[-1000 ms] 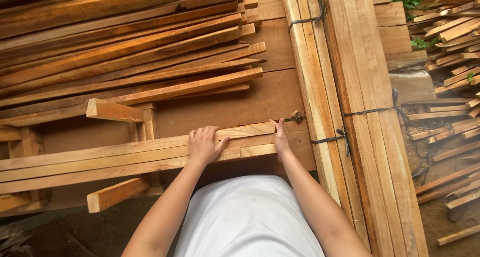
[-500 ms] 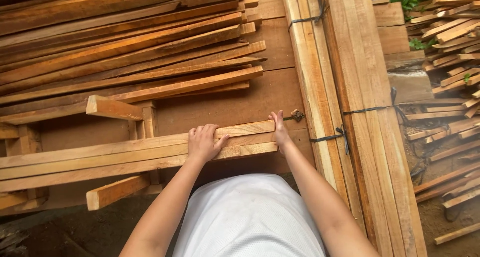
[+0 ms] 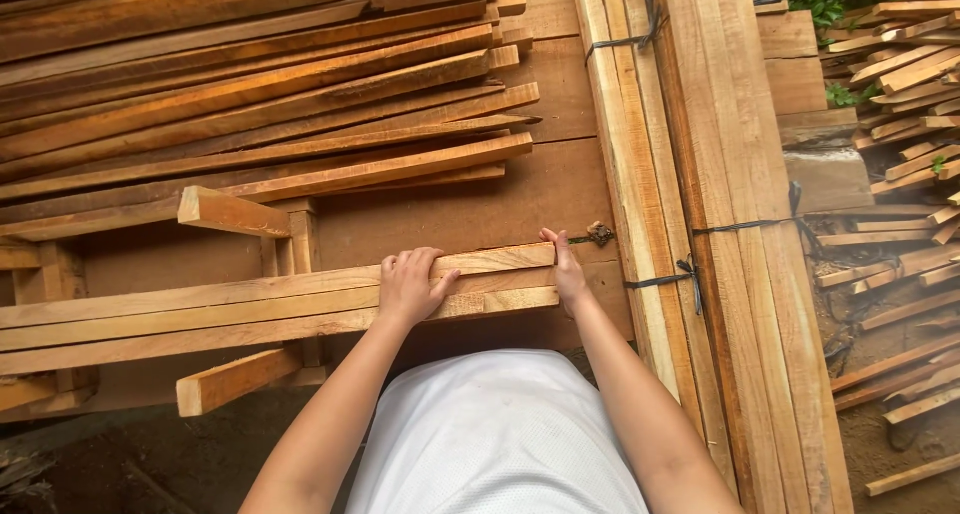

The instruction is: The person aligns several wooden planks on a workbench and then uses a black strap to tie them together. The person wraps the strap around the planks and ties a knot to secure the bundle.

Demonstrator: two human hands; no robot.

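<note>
Right hand (image 3: 568, 272) has crept up the slat ends (image 3: 500, 279); grip apparently spread; left hand (image 3: 408, 286) flat, fingers spread.

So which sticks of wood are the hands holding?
Find the big heap of long reddish slats at the top left. Below it, three pale slats lie side by side across a wooden frame. Only these have the left hand on top and the right hand at their end.

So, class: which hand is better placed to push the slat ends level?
Probably the right hand: it sits against the ends of the slats, while the left hand lies flat on top.
</note>
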